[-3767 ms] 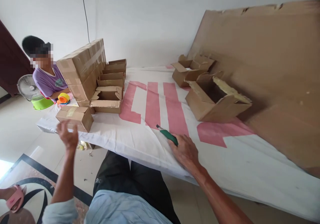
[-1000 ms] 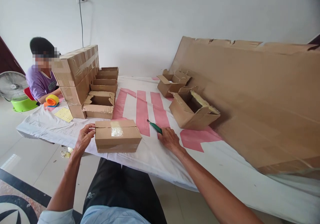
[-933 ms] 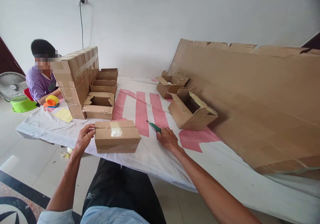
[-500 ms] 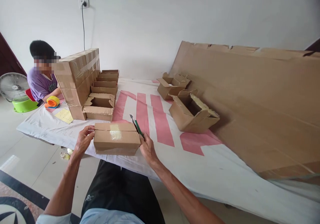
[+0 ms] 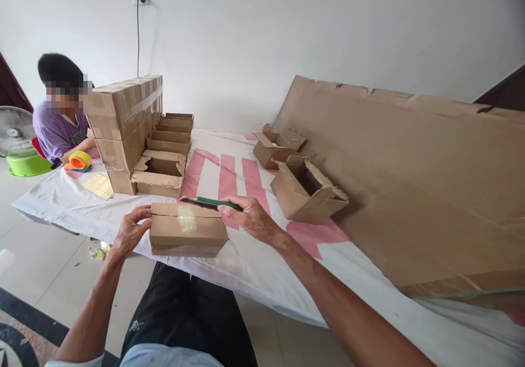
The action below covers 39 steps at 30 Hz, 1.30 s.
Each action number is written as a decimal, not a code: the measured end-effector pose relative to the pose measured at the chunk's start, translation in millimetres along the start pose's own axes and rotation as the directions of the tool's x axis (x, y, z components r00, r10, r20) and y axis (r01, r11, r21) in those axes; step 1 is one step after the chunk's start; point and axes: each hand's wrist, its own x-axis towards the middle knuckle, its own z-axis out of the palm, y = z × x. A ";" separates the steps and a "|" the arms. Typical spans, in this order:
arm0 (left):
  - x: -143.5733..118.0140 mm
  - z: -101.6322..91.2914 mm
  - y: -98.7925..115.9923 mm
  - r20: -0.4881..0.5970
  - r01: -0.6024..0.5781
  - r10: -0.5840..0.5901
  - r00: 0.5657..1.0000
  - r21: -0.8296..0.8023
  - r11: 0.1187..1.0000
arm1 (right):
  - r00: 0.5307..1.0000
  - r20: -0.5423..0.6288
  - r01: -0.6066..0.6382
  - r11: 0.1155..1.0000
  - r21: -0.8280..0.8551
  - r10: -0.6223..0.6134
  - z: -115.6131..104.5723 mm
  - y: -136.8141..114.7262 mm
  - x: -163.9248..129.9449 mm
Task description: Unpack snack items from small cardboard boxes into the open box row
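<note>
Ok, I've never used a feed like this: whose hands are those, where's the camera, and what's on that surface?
The camera sits on a person's head, looking down at their own bare hands. The left hand steadies a taped cardboard box on the white sheet. The right hand grips a green-handled cutter laid along the box's far top edge. Beyond are stacked sealed boxes, open boxes and a large cardboard sheet. Another person sits far left.

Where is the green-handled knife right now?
The green-handled knife is in the right hand, lying along the far top edge of the taped box, whose left end the left hand steadies.
</note>
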 end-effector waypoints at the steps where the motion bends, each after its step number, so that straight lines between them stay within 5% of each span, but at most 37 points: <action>1: -0.9 0.1 0.0 0.005 0.000 0.000 1.000 0.009 1.000 | 0.999 0.050 0.022 0.999 -0.026 -0.020 -1.1 -9.6 4.2; 11: -8.5 2.2 3.9 0.017 -0.023 0.023 1.000 0.038 0.999 | 0.958 0.281 0.127 0.967 -0.221 -0.062 4.2 -40.5 31.9; 39: -9.0 3.1 -0.6 0.029 -0.029 0.027 0.999 0.067 0.997 | 0.939 0.341 0.202 0.877 -0.436 -0.046 7.1 -62.3 45.2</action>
